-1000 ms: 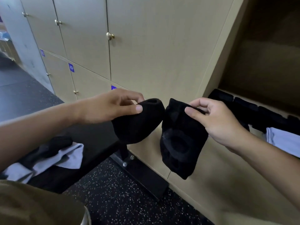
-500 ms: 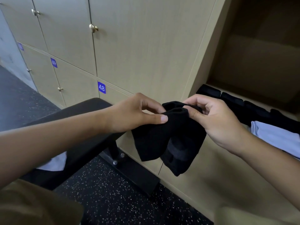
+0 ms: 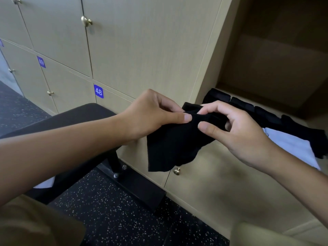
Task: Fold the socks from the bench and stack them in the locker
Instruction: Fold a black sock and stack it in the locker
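- Head view shows the left hand [image 3: 150, 114] and the right hand [image 3: 236, 132] both pinching the top edge of the black socks [image 3: 174, 144], thumb against fingers, in the air in front of the lockers.
- The socks hang down from that shared pinch, between the dark tabletop [image 3: 85, 118] on the left and the open locker [image 3: 276, 71] on the right.
- The step in hand appears to be the fold; the person does best to line up the two cuffs before letting either pinch go, so the layers stay matched.
- One hand should probably keep hold of the doubled edge while the other smooths the loose lower end.
- Inside the locker, a row of folded black socks [image 3: 243, 105] lies along the front edge beside a white cloth [image 3: 291, 148]; the next pair likely belongs with that row.
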Tool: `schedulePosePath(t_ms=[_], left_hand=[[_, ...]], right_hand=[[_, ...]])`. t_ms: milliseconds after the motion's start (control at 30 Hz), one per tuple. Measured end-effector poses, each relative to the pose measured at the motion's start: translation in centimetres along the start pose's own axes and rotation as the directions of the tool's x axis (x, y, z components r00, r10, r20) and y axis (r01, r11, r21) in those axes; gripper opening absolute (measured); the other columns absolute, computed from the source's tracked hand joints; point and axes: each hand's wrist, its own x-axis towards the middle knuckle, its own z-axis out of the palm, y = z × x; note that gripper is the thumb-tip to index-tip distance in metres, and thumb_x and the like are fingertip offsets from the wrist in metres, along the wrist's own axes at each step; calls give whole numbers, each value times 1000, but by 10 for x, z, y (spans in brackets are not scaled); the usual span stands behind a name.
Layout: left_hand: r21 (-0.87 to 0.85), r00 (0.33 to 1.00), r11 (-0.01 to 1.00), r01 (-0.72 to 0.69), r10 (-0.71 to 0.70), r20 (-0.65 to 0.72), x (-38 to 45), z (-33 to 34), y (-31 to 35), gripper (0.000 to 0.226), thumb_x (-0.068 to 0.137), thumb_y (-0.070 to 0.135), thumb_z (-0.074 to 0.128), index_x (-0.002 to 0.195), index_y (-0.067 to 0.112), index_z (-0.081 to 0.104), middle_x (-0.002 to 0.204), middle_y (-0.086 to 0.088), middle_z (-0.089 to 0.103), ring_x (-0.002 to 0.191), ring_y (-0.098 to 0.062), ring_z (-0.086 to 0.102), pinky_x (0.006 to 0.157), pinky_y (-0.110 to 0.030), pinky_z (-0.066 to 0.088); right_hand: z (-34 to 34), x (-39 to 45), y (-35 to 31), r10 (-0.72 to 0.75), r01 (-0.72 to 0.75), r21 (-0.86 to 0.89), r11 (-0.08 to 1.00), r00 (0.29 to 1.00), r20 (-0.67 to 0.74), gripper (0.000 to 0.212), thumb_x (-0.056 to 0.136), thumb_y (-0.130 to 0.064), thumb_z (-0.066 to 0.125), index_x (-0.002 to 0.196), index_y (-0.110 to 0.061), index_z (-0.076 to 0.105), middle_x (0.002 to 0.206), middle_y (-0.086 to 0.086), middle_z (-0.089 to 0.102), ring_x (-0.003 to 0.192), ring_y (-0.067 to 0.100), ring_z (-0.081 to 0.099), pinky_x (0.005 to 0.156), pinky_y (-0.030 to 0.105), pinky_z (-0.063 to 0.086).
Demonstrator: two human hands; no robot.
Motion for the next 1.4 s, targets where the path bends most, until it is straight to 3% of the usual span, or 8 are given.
schedulePosePath(t_ms=[233,367,600,700,833,967,1233,1400], left_hand=[[-155,998,986,58,-51,46,2,4,3,42,100,39,60,99,2,80,89,-15,76,88,-27,73,94,-36,56],[-233,999,971,53,-48,25,4,-3,2,48,103,40,53,103,-2,77,75,-7,71,85,-21,67,94,-32,57],[-217,982,976,27,14,188,-2,-4,-8,44,94,35,66,94,-9,70,102,-14,73,107,-25,70,111,-42,49],[-222,969,974,31,25,245,-3,-1,-13,21,94,27,73,85,8,71,104,-18,63,106,-25,66,110,-41,50],[-243,979,970,31,20,203,-4,1,-14,30,91,24,77,90,-5,69,100,-23,61,96,-23,69,94,-29,55],[-196,991,980,37,-12,131,-3,6,-8,36,92,14,73,57,23,71,83,-8,70,82,-14,72,83,-26,57],[-138,999,990,34,-30,33,4,15,-6,46,95,13,70,51,26,68,78,-3,73,80,-15,74,73,-25,56],[48,994,999,13,-8,-106,13,25,-11,18,91,21,75,74,19,72,90,1,77,83,-17,76,82,-36,59]], right_hand=[[-8,4,12,46,-34,87,996,989,-140,6,93,-11,70,96,-16,70,114,-13,74,110,7,67,99,30,51],[-20,5,12,30,12,158,987,966,-258,12,93,-3,68,95,-14,70,97,-6,77,96,8,71,85,20,54],[-28,6,12,157,-33,396,918,945,-286,16,96,-2,61,100,-16,68,93,0,76,90,13,72,77,22,58],[-25,5,8,196,-55,457,888,943,-267,15,97,-3,59,101,-15,66,91,-1,77,87,10,71,71,20,57],[-23,3,7,231,-108,429,897,942,-245,13,97,-6,61,103,-16,67,93,-1,77,85,9,72,66,20,56],[-18,3,8,271,-183,306,934,921,-278,13,97,-11,65,108,-17,67,97,1,77,86,14,72,72,27,58],[-3,-3,10,459,-413,410,813,888,-16,84,62,-39,86,136,-32,47,114,-1,76,104,16,73,99,46,56],[0,-3,22,499,-431,461,776,866,-31,112,53,-38,97,144,-48,34,130,-4,67,116,13,67,107,39,50]])
